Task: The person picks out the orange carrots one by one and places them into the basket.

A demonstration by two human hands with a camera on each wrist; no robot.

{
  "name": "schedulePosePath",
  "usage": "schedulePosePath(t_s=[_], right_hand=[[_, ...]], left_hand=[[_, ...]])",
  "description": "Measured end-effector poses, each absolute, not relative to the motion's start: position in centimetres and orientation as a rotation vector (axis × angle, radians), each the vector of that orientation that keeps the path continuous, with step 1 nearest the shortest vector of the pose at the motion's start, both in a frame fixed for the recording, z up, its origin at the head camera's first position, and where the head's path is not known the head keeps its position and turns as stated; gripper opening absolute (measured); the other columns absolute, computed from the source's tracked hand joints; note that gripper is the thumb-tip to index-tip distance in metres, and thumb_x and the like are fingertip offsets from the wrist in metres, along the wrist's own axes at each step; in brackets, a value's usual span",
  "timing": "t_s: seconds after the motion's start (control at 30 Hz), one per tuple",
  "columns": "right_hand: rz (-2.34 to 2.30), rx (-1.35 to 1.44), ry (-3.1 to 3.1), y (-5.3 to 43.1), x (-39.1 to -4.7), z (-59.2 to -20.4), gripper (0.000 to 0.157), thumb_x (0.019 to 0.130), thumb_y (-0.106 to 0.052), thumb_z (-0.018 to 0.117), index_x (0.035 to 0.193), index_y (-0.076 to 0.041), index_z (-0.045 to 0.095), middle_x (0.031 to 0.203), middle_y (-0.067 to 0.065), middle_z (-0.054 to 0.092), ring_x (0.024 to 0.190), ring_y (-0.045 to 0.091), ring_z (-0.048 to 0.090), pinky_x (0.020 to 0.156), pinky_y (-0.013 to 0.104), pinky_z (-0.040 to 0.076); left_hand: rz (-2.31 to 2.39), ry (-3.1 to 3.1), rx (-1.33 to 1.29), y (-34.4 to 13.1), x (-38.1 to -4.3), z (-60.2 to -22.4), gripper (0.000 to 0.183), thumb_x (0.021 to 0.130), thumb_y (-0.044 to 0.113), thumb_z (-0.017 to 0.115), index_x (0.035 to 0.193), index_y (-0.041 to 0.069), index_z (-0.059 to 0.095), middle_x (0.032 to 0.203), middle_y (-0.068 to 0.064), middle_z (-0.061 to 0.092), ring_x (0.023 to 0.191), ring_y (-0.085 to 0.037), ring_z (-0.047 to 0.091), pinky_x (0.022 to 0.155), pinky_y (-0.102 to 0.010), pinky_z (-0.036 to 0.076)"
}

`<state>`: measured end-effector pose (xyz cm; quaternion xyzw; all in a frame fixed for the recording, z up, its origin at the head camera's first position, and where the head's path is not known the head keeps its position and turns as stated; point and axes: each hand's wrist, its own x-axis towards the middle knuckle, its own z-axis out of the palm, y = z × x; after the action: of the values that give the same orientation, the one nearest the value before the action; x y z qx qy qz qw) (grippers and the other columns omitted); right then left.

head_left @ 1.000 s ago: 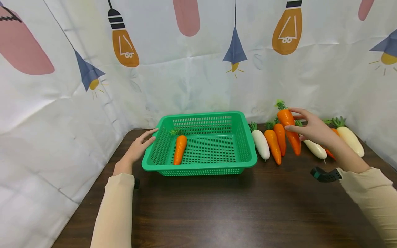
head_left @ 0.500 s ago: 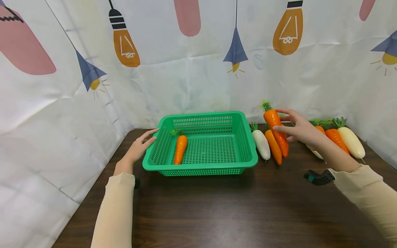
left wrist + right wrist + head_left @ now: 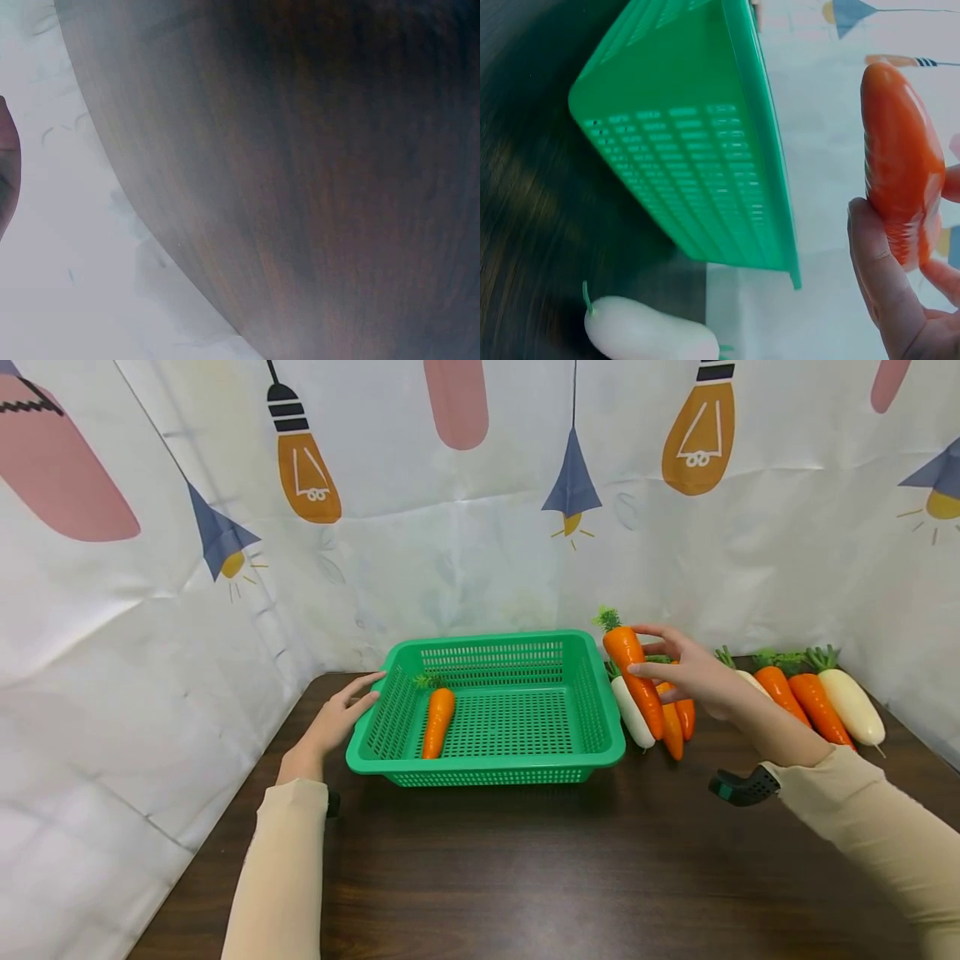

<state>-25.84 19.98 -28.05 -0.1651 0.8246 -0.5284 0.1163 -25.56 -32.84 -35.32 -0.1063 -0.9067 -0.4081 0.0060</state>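
Note:
In the head view my right hand pinches an orange carrot with a green leafy top between thumb and fingers. It is held up just beyond the right rim of the green basket. The right wrist view shows the same carrot with the thumb along its side. My left hand touches the basket's left rim, fingers and thumb extended. Inside the basket, toward its left side, lies another carrot. A sliver of hand shows in the left wrist view.
Right of the basket lie a white radish and carrots, partly hidden behind the held carrot and hand. Farther right are more carrots and a pale radish. A printed curtain hangs behind the dark table.
My right hand has moved left with the carrot, from above the vegetables on the right to near the basket's right rim. The left hand has stayed in place.

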Motion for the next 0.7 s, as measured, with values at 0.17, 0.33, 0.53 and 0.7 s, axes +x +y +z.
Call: schedulePosePath(t_s=[0.17, 0.33, 0.53, 0.7], right_hand=[[-1.584, -0.504, 2.370, 19.3, -26.0, -28.2, 0.077, 0.106, -0.021, 0.059, 0.166, -0.012, 0.012, 0.159, 0.030, 0.025, 0.126, 0.044, 0.049, 0.080, 0.036, 0.058], [-1.611, -0.519, 2.333, 18.6, -26.2, -28.2, 0.076, 0.106, -0.021, 0.059, 0.166, -0.012, 0.014, 0.160, 0.028, 0.026, 0.129, 0.047, 0.047, 0.082, 0.036, 0.057], [-1.620, -0.523, 2.316, 17.5, -26.5, -28.3, 0.076, 0.106, -0.021, 0.059, 0.166, -0.013, 0.014, 0.161, 0.028, 0.024, 0.124, 0.043, 0.050, 0.079, 0.033, 0.058], [-1.642, -0.526, 2.289, 16.7, -26.9, -28.3, 0.074, 0.106, -0.021, 0.060, 0.165, -0.014, 0.016, 0.160, 0.026, 0.026, 0.119, 0.042, 0.052, 0.078, 0.034, 0.059]], left_hand=[[-1.281, -2.835, -0.335, -32.9, -25.7, -35.4, 0.059, 0.111, 0.037, 0.045, 0.164, 0.016, 0.030, 0.166, -0.022, 0.021, 0.138, -0.053, 0.038, 0.106, -0.075, 0.031], [-1.274, -2.834, -0.329, -32.9, -25.7, -35.4, 0.059, 0.111, 0.037, 0.045, 0.164, 0.016, 0.030, 0.166, -0.022, 0.021, 0.137, -0.052, 0.039, 0.106, -0.074, 0.032], [-1.273, -2.833, -0.321, -32.9, -25.7, -35.4, 0.058, 0.111, 0.038, 0.045, 0.164, 0.017, 0.030, 0.166, -0.023, 0.022, 0.137, -0.052, 0.040, 0.105, -0.074, 0.033], [-1.280, -2.832, -0.326, -32.9, -25.7, -35.4, 0.059, 0.111, 0.038, 0.045, 0.164, 0.017, 0.030, 0.166, -0.022, 0.022, 0.137, -0.052, 0.040, 0.105, -0.074, 0.033]])
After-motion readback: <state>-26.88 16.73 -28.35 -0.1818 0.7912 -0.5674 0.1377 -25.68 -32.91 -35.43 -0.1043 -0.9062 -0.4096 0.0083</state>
